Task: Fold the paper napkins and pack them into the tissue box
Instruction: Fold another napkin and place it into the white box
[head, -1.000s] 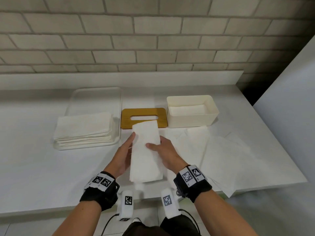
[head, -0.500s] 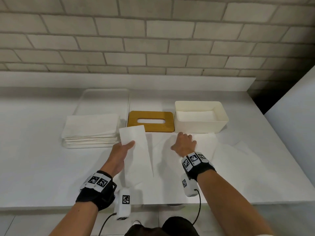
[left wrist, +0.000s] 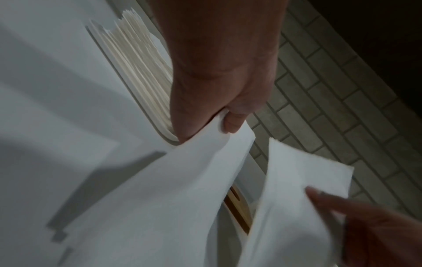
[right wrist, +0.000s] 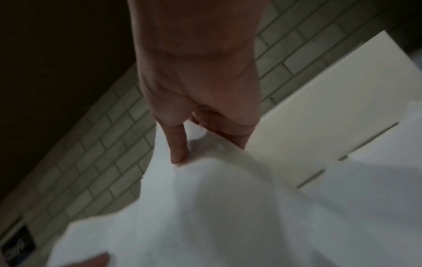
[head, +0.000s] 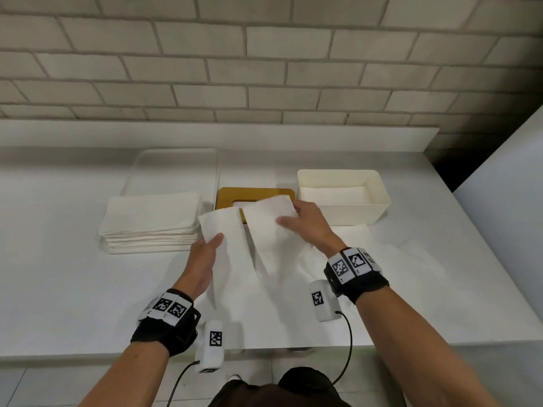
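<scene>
The left hand (head: 205, 258) pinches a folded white paper napkin (head: 227, 254). The right hand (head: 305, 227) pinches a second white napkin (head: 269, 227); both are raised above the white bench (head: 58, 289). The cream open tissue box (head: 343, 202) stands just behind.

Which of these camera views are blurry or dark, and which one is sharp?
Head view: sharp and evenly lit, though the brick wall bows from the wide lens. Left wrist view: dim, with the napkin soft. Right wrist view: darkest and most blurred, the napkin smeared.
</scene>
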A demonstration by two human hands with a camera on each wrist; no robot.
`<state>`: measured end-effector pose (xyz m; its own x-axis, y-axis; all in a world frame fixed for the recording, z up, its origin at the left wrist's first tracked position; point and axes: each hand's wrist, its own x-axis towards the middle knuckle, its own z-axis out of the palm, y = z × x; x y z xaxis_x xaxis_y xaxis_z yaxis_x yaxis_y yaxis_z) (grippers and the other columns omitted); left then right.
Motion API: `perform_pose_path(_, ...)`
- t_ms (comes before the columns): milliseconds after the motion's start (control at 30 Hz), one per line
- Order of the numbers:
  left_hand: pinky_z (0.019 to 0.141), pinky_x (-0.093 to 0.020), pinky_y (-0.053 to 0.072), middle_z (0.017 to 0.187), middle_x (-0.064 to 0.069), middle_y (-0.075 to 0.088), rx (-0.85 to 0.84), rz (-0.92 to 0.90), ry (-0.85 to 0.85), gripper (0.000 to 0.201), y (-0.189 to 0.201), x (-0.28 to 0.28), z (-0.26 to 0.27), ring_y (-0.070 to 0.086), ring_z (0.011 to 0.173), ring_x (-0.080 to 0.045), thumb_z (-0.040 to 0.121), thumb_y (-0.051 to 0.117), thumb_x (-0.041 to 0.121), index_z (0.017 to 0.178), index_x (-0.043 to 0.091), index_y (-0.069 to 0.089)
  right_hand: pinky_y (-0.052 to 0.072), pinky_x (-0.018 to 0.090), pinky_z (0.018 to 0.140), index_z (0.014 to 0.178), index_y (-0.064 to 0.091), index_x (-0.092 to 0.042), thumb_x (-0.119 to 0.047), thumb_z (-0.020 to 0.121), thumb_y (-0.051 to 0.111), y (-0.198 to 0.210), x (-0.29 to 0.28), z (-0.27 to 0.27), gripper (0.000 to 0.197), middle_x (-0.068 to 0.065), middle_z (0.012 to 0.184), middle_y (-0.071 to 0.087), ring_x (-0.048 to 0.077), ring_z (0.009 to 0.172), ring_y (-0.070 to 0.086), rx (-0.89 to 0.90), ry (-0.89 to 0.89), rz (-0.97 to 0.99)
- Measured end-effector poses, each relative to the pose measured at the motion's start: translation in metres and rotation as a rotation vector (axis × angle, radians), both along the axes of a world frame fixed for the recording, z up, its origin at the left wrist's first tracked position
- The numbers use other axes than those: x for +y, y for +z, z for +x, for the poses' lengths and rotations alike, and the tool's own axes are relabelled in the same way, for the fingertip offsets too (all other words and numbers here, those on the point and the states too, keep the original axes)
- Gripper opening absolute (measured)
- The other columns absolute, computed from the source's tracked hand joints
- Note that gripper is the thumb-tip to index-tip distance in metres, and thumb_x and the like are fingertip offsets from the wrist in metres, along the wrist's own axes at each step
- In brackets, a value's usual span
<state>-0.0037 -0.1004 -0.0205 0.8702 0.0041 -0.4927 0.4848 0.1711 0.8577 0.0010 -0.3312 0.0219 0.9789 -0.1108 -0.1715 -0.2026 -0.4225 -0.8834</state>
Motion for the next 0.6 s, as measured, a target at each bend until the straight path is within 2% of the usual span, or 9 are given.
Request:
perform_pose_path(133, 0.099, -0.047, 0.048, 0.122, -0.006, 0.065, -0.047, -0.032, -0.008, 0.028, 0.012, -0.009, 0.003, 0.061, 0.112, -0.029, 0.100, 0.049, 0.023, 0.128, 0.021, 0.054, 0.056, 0.046, 0.090, 0.112, 0.067, -0.006, -0.015, 0.081, 0.076, 0.026, -0.005, -0.002, 0.033, 0.010, 0.108, 0.073, 0.030, 0.099, 0.071, 0.008, -0.013, 0.391)
perform_pose_path(233, 0.099, -0.044, 0.045, 0.116, -0.005, 0.066, -0.056, -0.150, -0.064, 0.016, 0.032, -0.025, -0.002, 0.061, 0.108, -0.024, 0.102, 0.044, 0.027, 0.107, 0.036, 0.056, 0.052, 0.051, 0.095, 0.114, 0.065, -0.002, -0.012, 0.078, 0.077, 0.029, 0.002, -0.003, 0.039, 0.016, 0.112, 0.072, 0.036, 0.105, 0.068, 0.074, 0.002, 0.598)
perform_pose_path(267, 0.100, -0.044, 0.045, 0.118, -0.008, 0.067, -0.051, -0.190, -0.094, 0.017, 0.035, -0.030, -0.002, 0.062, 0.110, -0.025, 0.103, 0.043, 0.031, 0.110, 0.035, 0.058, 0.051, 0.051, 0.097, 0.114, 0.064, -0.002, -0.011, 0.079, 0.077, 0.028, 0.006, -0.003, 0.039, 0.017, 0.113, 0.071, 0.037, 0.106, 0.067, 0.093, 0.017, 0.638)
perform_pose_path(333, 0.103, -0.048, 0.044, 0.130, -0.013, 0.062, -0.027, -0.253, -0.190, 0.035, 0.037, -0.038, -0.002, 0.061, 0.118, -0.030, 0.101, 0.046, 0.037, 0.129, 0.022, 0.058, 0.051, 0.050, 0.097, 0.112, 0.065, -0.003, -0.009, 0.080, 0.076, 0.025, 0.014, -0.004, 0.034, 0.017, 0.113, 0.071, 0.036, 0.106, 0.067, 0.123, 0.028, 0.672)
perform_pose_path(400, 0.100, -0.050, 0.046, 0.135, -0.019, 0.057, 0.003, -0.330, -0.256, 0.047, 0.038, -0.042, -0.002, 0.058, 0.119, -0.034, 0.097, 0.051, 0.034, 0.138, 0.010, 0.050, 0.054, 0.047, 0.094, 0.112, 0.065, -0.005, -0.011, 0.081, 0.076, 0.023, 0.021, -0.006, 0.033, 0.014, 0.112, 0.072, 0.032, 0.103, 0.069, 0.128, 0.028, 0.617)
perform_pose_path(467, 0.087, -0.045, 0.054, 0.129, -0.022, 0.060, 0.005, -0.368, -0.271, 0.051, 0.043, -0.046, -0.004, 0.062, 0.111, -0.036, 0.096, 0.049, 0.036, 0.137, 0.007, 0.050, 0.057, 0.043, 0.089, 0.112, 0.065, -0.007, -0.015, 0.082, 0.075, 0.019, 0.026, -0.007, 0.033, 0.009, 0.109, 0.072, 0.028, 0.097, 0.071, 0.100, 0.030, 0.446)
perform_pose_path(533, 0.086, -0.044, 0.055, 0.128, -0.019, 0.062, -0.005, -0.404, -0.264, 0.064, 0.042, -0.047, -0.003, 0.063, 0.111, -0.036, 0.094, 0.036, 0.059, 0.135, 0.013, 0.055, 0.057, 0.041, 0.085, 0.108, 0.065, -0.006, -0.016, 0.084, 0.073, 0.013, 0.032, -0.008, 0.028, 0.010, 0.107, 0.071, 0.028, 0.095, 0.069, 0.044, 0.006, 0.279)
perform_pose_path(600, 0.099, -0.048, 0.048, 0.132, -0.016, 0.061, 0.043, -0.466, -0.274, 0.085, 0.037, -0.043, -0.003, 0.058, 0.121, -0.034, 0.083, 0.027, 0.078, 0.136, 0.018, 0.054, 0.055, 0.039, 0.082, 0.101, 0.065, -0.003, -0.016, 0.084, 0.072, 0.007, 0.037, -0.009, 0.023, 0.012, 0.104, 0.068, 0.028, 0.092, 0.067, -0.032, -0.025, 0.146)
